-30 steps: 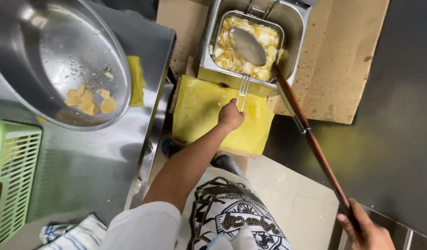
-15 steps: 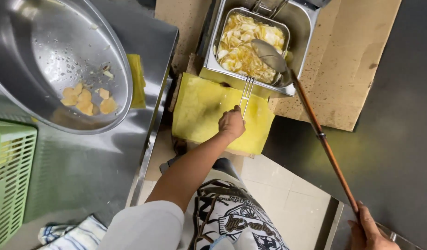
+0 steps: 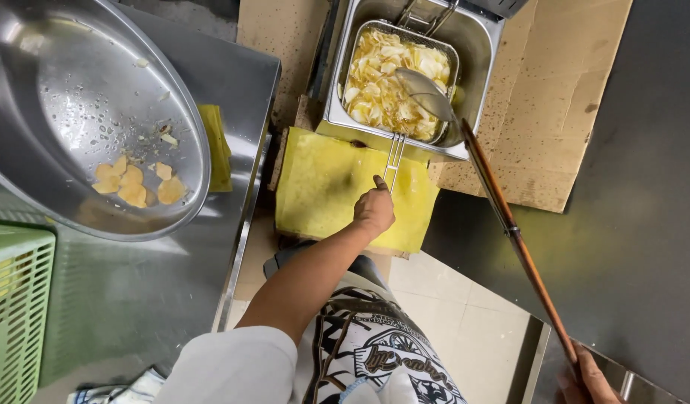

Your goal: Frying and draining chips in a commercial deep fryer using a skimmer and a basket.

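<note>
A wire fryer basket (image 3: 393, 82) heaped with pale yellow chips (image 3: 382, 86) sits in the steel fryer tank, its thin metal handle (image 3: 392, 158) reaching toward the person, while a long wooden-handled ladle (image 3: 464, 161) rests its steel bowl on the chips.

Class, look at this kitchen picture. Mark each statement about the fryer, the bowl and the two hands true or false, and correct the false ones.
1. The left hand grips the wire handle of the fry basket. True.
2. The fry basket is empty. False: it is full of pale yellow chips.
3. The right hand holds the long wooden handle of a ladle that rests over the basket. True.
4. The metal bowl holds many chips. False: only a few chips lie in it.
5. A red crate stands at the left edge. False: the crate is green.
</note>
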